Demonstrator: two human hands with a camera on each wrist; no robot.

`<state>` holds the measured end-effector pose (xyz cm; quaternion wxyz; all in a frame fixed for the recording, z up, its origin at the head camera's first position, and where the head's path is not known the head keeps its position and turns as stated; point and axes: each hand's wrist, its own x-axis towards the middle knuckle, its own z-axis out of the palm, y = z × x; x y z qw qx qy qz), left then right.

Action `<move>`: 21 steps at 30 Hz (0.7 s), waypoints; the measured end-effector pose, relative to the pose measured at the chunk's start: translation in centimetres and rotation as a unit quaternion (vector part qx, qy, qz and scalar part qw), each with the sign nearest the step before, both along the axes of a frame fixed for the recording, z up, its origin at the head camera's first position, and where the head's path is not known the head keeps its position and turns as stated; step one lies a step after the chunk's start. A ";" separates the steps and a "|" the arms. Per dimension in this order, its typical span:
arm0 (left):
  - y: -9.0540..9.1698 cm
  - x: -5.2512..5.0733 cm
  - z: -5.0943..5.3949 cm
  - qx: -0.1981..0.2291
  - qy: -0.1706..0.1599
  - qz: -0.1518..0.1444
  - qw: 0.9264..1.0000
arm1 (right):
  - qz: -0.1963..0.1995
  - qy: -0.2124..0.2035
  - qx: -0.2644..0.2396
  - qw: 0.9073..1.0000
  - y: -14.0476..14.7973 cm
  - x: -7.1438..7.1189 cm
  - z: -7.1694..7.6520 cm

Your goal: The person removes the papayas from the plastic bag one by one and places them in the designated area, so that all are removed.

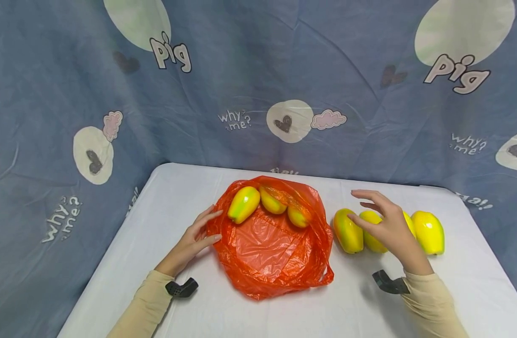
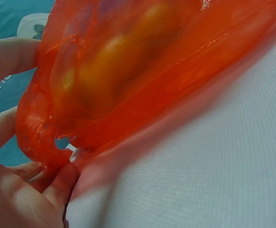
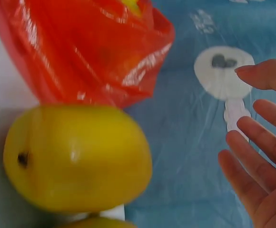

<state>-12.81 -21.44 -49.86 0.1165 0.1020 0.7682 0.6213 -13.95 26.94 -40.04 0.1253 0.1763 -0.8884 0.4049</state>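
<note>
A red plastic bag [image 1: 264,249] lies spread with its mouth facing up, three yellow-green fruits [image 1: 243,204] inside along its far side. At its left edge my left hand [image 1: 192,241] holds the film, the thumb and a finger over the rim; in the left wrist view my left hand [image 2: 26,190] has several fingers around the bag's edge [image 2: 38,128]. Above the row of loose fruits [image 1: 348,231] to the right hovers my right hand [image 1: 393,230], fingers apart and holding nothing. In the right wrist view my right hand [image 3: 266,156] is clear of the nearest fruit [image 3: 78,158].
The loose fruits stand side by side to the right of the bag, the rightmost [image 1: 428,232] partly past my right wrist. A white cloth covers the table [image 1: 351,300]. Behind it hangs a blue patterned curtain [image 1: 224,70].
</note>
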 end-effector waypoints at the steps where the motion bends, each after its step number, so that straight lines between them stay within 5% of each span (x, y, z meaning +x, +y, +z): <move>1: 0.0 0.0 0.0 0.000 -0.002 0.000 1.000 | 0.007 0.000 0.004 1.000 -0.3 -0.1 0.1; 21: -0.1 0.0 -0.1 0.003 -0.005 -0.001 1.000 | 0.136 0.007 0.048 0.990 -6.1 -1.6 1.2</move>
